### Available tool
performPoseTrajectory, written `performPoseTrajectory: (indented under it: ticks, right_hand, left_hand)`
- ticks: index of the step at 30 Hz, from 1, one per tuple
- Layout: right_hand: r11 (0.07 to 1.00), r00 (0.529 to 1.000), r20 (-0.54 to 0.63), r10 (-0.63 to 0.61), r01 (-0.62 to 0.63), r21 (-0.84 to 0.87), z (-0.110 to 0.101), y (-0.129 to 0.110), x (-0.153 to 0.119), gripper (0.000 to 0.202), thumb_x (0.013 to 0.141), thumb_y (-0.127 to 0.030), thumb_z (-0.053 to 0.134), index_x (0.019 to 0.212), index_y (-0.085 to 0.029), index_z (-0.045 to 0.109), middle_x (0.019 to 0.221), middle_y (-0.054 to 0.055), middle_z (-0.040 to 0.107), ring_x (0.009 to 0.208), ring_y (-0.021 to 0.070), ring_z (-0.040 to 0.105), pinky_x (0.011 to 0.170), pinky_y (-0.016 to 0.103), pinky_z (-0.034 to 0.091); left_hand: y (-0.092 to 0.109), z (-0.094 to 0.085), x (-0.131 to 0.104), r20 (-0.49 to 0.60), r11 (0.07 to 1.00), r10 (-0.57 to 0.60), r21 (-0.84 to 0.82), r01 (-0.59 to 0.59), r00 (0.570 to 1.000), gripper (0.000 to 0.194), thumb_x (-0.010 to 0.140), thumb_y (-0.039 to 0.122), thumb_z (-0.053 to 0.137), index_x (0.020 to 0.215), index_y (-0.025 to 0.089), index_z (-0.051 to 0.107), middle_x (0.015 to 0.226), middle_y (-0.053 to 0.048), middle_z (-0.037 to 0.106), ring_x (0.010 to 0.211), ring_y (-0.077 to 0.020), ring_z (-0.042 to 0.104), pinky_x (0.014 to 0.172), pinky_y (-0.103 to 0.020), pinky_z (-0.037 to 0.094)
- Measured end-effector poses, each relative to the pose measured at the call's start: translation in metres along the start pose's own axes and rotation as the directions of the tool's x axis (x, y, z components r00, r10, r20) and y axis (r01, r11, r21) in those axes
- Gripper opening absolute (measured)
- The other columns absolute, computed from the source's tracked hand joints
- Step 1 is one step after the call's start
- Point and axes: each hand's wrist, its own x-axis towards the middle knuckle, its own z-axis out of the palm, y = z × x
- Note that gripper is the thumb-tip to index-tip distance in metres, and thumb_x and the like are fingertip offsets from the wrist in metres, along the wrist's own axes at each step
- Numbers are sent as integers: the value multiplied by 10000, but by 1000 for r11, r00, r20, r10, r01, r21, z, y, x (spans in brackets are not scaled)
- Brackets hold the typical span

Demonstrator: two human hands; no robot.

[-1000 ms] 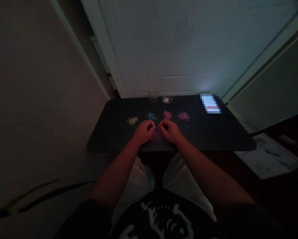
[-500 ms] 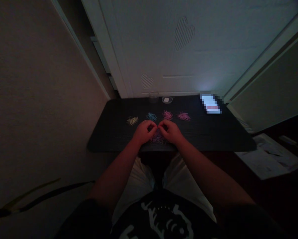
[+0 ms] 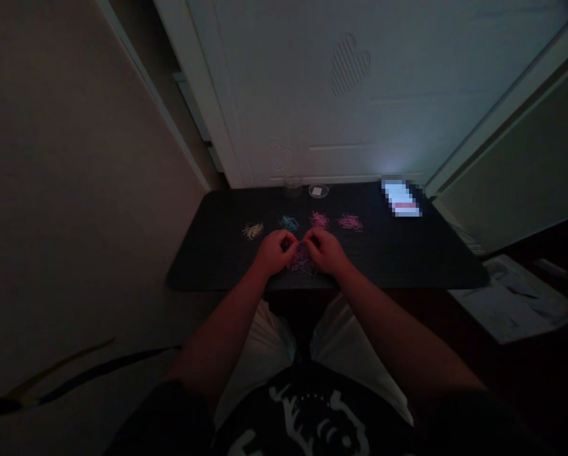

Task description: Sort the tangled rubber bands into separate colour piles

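My left hand and my right hand face each other over the near middle of the dark table. Thumb and forefinger are pinched together on both, with the fingertips a small gap apart. A thin stick-like piece seems to span that gap; it is faint and tiny. Under the hands lies a loose pile of thin purple sticks, partly covered by the fingers. Just beyond are small piles of cream sticks, blue sticks, pink sticks and magenta-pink sticks.
At the back of the black table stand a clear round container and a clear lid with a white square on it. A lit phone lies back right. A white door panel rises directly behind.
The fingertips have drawn slightly apart, with the thin piece now faintly visible between them. The piles have stayed in place.
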Motion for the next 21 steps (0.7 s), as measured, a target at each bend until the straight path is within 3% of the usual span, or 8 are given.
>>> performPoseTrajectory:
  ticks: [12,16,21]
  right_hand:
    - [997,998,-47,33,-29,75,-1,3,-1,73,810,-202,467,808,-193,540,750,22,556,698,154,515,644,279,398]
    - [995,999,31,-14,11,97,0,4,-1,184,762,-194,541,945,-195,564,761,10,535,665,141,504,625,273,406]
    - [997,997,27,-74,74,20,-1,0,1,42,760,-177,534,773,-190,572,720,18,529,685,149,496,630,278,391]
  left_hand:
    - [-2,1,-1,-55,999,-23,-40,21,998,80,784,236,560,762,167,593,762,-22,633,734,-140,572,673,-267,455]
    - [-2,1,0,-38,999,-12,-42,10,999,81,782,242,569,775,168,604,773,-25,638,739,-144,576,675,-270,458]
    - [-2,2,0,-10,1000,17,-13,-17,1000,92,789,250,569,796,170,614,781,-27,642,751,-147,578,687,-272,460]
